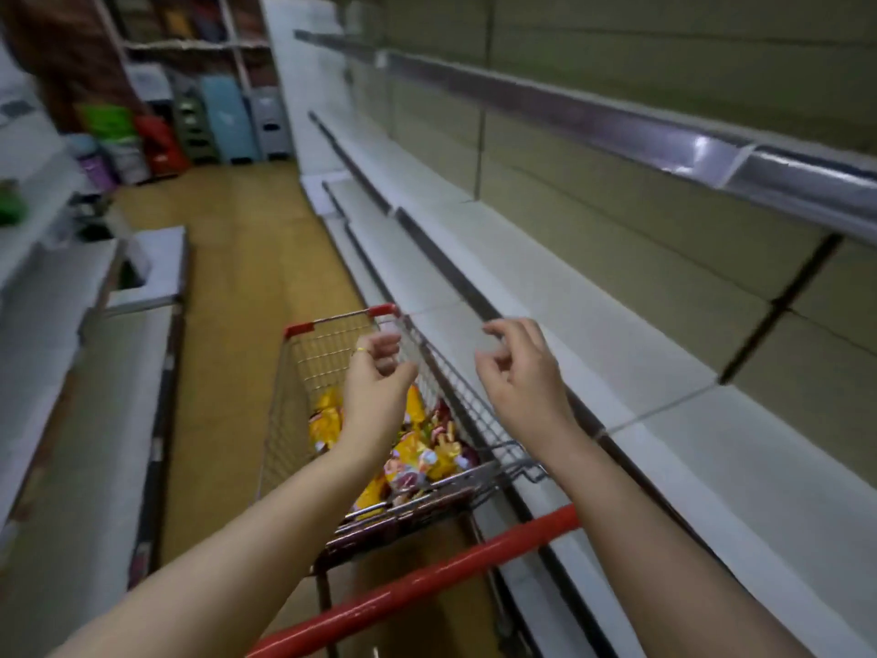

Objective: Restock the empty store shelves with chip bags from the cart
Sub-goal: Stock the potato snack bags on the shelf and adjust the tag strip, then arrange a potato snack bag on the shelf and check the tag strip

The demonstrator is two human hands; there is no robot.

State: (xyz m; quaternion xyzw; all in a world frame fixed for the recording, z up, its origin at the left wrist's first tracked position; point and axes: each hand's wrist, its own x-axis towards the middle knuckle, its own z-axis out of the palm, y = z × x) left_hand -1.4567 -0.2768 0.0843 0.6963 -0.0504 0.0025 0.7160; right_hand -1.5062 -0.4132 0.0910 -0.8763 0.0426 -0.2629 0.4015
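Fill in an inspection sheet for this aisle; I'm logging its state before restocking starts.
Surface: white shelves on the right, bare where visible.
Job's things: chip bags piled in the wire cart; none on the shelves.
Clutter: blurred goods on the left shelving.
Hands: left hand and right hand raised over the cart's right side, fingers loosely curled, holding nothing.
Cables: nothing seen.
Surroundings: yellow-brown floor; plastic drawer units at the aisle's far end.

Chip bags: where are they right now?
Head view, lower centre: the chip bags lie piled in the cart, under the left hand, with the empty shelves just to the right.
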